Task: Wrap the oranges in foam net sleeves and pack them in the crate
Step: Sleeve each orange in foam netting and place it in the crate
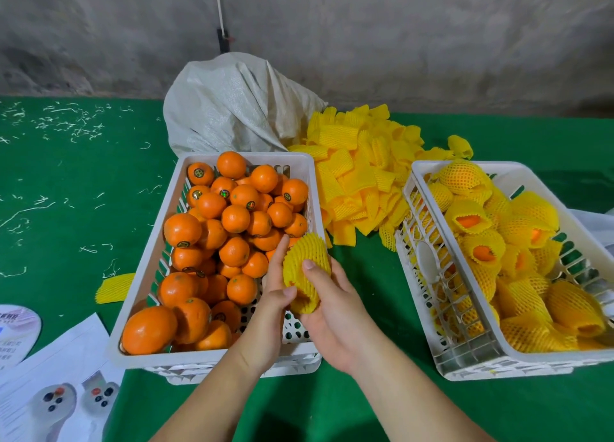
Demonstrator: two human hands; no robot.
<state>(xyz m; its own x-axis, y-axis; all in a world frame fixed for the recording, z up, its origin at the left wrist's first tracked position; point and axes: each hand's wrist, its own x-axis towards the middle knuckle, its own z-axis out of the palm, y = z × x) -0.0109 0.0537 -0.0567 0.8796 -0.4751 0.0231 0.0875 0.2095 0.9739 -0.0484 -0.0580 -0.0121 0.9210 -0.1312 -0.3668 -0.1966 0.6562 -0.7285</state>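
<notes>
Just at the near right corner of the white crate of bare oranges (212, 255), both hands met around one yellow foam net sleeve (307, 272) that looked filled out, though no orange skin showed through it. The left hand (274, 295) held the sleeve's left side, its grip a pinch, with the thumb on the lower edge and the forefinger stretched up along the net. The right hand (332, 305) cupped it from below and from the right, fingers curled round it and the thumb pressed on top. To the right of that crate, well apart from it, stood a second white crate (442, 308) heaped with wrapped oranges (518, 242). Between the two crates and further back lay a loose pile of empty sleeves (362, 176), and behind the orange crate slumped a pale woven sack (232, 109). Left of the crate, one flat sleeve (113, 287) lay on the green desk (66, 182), with printed papers (56, 375) nearer the person.
</notes>
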